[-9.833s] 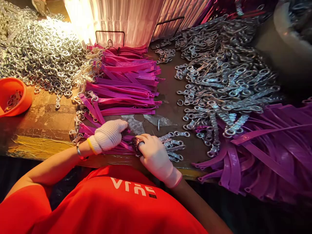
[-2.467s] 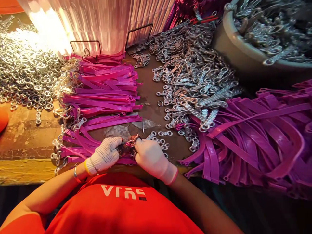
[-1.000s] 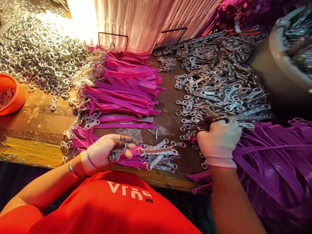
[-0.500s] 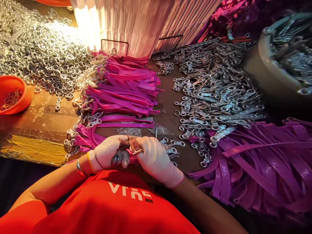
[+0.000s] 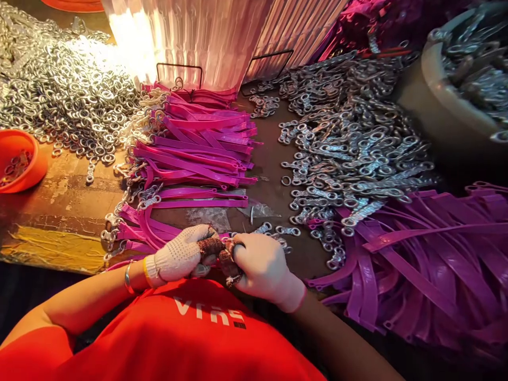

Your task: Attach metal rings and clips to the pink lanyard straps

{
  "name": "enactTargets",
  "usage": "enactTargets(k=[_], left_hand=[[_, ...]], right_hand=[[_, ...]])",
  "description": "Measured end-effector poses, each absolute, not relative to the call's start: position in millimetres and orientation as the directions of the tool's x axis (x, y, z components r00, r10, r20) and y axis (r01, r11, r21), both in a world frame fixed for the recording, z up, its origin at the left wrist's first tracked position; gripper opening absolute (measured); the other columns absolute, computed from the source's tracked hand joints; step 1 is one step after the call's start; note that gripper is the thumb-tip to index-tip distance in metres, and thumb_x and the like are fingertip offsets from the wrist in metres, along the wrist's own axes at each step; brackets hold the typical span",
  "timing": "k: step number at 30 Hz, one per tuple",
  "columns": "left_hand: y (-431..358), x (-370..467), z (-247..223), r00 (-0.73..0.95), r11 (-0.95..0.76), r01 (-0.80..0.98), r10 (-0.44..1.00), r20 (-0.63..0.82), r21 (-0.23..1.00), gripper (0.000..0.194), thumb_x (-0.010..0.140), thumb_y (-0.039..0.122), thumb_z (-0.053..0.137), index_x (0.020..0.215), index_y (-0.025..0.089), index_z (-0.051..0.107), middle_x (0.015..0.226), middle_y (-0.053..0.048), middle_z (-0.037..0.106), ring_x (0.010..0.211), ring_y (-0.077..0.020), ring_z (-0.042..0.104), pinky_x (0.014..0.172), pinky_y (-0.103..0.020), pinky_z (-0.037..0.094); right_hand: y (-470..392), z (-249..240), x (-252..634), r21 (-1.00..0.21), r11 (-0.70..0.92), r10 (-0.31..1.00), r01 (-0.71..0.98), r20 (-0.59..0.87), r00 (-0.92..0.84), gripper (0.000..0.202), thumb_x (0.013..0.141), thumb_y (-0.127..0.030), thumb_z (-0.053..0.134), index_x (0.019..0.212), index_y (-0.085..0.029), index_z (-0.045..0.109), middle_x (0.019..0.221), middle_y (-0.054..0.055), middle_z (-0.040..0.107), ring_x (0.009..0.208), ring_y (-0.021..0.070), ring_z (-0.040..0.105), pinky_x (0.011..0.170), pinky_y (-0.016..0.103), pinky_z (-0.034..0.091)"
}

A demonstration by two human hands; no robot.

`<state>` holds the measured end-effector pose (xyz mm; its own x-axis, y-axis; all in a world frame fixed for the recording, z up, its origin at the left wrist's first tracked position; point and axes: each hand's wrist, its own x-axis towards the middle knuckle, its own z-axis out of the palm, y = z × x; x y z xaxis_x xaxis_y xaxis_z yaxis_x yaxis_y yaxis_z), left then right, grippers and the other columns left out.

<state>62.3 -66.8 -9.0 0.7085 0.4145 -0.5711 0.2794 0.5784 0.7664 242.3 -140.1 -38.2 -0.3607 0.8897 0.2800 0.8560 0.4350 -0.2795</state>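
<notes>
My left hand (image 5: 182, 254), in a white dotted glove with brown-wrapped fingertips, is closed in front of my chest. What lies inside its curled fingers is hidden. Pressed close against it is my right hand (image 5: 257, 264), also gloved and closed, its wrapped thumb and fingers pinched together. A bit of magenta strap (image 5: 224, 236) shows between the fingertips; most of it is covered. Just beyond the hands, magenta straps (image 5: 198, 159) with metal links on their left ends lie in a stacked row. A few loose silver links (image 5: 288, 231) rest beside my right hand.
Metal rings (image 5: 79, 95) are heaped at far left, above an orange bowl (image 5: 34, 172). Silver links (image 5: 357, 148) are piled at right, near a grey bucket (image 5: 428, 79). Loose purple straps (image 5: 416, 264) spread at lower right. A ribbed translucent sheet (image 5: 198, 37) stands at the back.
My left hand has turned palm-down, hiding the silver metal that showed in its palm. The right hand has shifted slightly right and rolled, so its wrapped thumb now points down.
</notes>
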Motion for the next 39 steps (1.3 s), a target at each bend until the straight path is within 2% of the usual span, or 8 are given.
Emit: enactTargets(k=[3, 6, 12, 19, 23, 28, 34, 39], left_hand=[[-57.5, 80.6, -18.6, 0.678, 0.536, 0.286, 0.473, -0.563, 0.795, 0.034, 0.093, 0.048, 0.047, 0.073, 0.02, 0.042, 0.057, 0.006, 0.037, 0.04, -0.0064, 0.033, 0.038, -0.02, 0.027], [-34.3, 102.5, -31.7, 0.676, 0.035, 0.465, 0.631, -0.381, 0.885, 0.016, 0.092, 0.026, 0.047, 0.081, 0.017, 0.055, 0.07, -0.001, 0.054, 0.057, -0.0121, 0.053, 0.054, -0.024, 0.045], [-11.8, 154.8, -54.4, 0.726, -0.668, 0.687, 0.621, -0.294, 0.285, 0.041, 0.093, 0.01, 0.036, 0.13, 0.016, 0.054, 0.122, -0.019, 0.056, 0.084, -0.0254, 0.069, 0.069, -0.041, 0.055], [-2.6, 149.9, -49.5, 0.766, -0.558, 0.636, 0.538, -0.351, 0.533, 0.026, 0.087, 0.008, 0.046, 0.103, 0.017, 0.066, 0.102, -0.011, 0.066, 0.082, -0.0198, 0.069, 0.07, -0.029, 0.053], [0.2, 106.6, -32.3, 0.778, -0.078, 0.555, 0.401, -0.483, 0.828, 0.023, 0.089, 0.014, 0.042, 0.096, 0.016, 0.064, 0.074, -0.001, 0.064, 0.047, -0.0079, 0.054, 0.046, -0.018, 0.04], [-20.2, 71.2, -18.4, 0.698, 0.358, 0.444, 0.438, -0.567, 0.822, 0.031, 0.09, 0.044, 0.056, 0.077, 0.015, 0.058, 0.055, 0.004, 0.05, 0.037, -0.0048, 0.038, 0.037, -0.017, 0.026], [-32.5, 60.2, -15.2, 0.661, 0.36, 0.474, 0.457, -0.595, 0.803, 0.04, 0.087, 0.053, 0.058, 0.072, 0.015, 0.057, 0.055, 0.002, 0.052, 0.037, -0.006, 0.036, 0.037, -0.02, 0.023], [-38.0, 58.9, -17.7, 0.772, -0.06, 0.47, 0.512, -0.377, 0.881, 0.02, 0.086, 0.027, 0.055, 0.07, 0.016, 0.059, 0.064, 0.001, 0.057, 0.057, -0.0106, 0.046, 0.053, -0.021, 0.033]], right_hand=[[-144.3, -46.9, 247.9, -0.255, 0.315, 0.929, 0.914, 0.28, -0.242, 0.02, 0.083, -0.028, 0.05, 0.077, -0.015, 0.064, 0.073, 0.01, 0.064, 0.064, 0.0183, 0.051, 0.06, 0.031, 0.031], [-146.5, -52.9, 261.5, -0.328, 0.095, 0.973, 0.94, 0.229, -0.019, 0.018, 0.086, -0.022, 0.048, 0.076, -0.017, 0.063, 0.066, 0.007, 0.062, 0.06, 0.0188, 0.053, 0.058, 0.03, 0.034], [-147.6, -58.3, 286.0, -0.501, -0.134, 0.918, 0.855, 0.263, 0.298, 0.024, 0.089, -0.023, 0.043, 0.092, -0.02, 0.066, 0.08, 0.01, 0.07, 0.073, 0.025, 0.063, 0.065, 0.033, 0.045], [-143.5, -53.4, 280.4, -0.593, -0.09, 0.958, 0.8, 0.168, 0.232, 0.036, 0.083, -0.014, 0.045, 0.11, -0.021, 0.067, 0.096, 0.008, 0.074, 0.087, 0.025, 0.068, 0.075, 0.032, 0.051], [-138.7, -41.4, 270.5, -0.63, 0.07, 0.987, 0.774, 0.156, 0.038, 0.048, 0.078, -0.007, 0.044, 0.118, -0.021, 0.064, 0.107, 0.008, 0.072, 0.096, 0.0227, 0.066, 0.082, 0.031, 0.051], [-133.3, -35.7, 249.8, -0.474, 0.089, 0.996, 0.876, 0.05, -0.074, 0.027, 0.076, -0.007, 0.049, 0.092, -0.016, 0.067, 0.089, 0.01, 0.068, 0.078, 0.0217, 0.06, 0.07, 0.03, 0.043], [-132.1, -24.7, 228.8, -0.23, 0.174, 0.985, 0.958, 0.04, -0.17, 0.015, 0.069, -0.007, 0.054, 0.075, -0.017, 0.063, 0.079, 0.009, 0.063, 0.064, 0.0185, 0.051, 0.06, 0.032, 0.03], [-135.6, -28.4, 220.9, -0.133, 0.175, 0.983, 0.976, 0.082, -0.166, 0.014, 0.068, -0.007, 0.054, 0.071, -0.017, 0.064, 0.08, 0.012, 0.065, 0.063, 0.0196, 0.051, 0.059, 0.034, 0.029]])
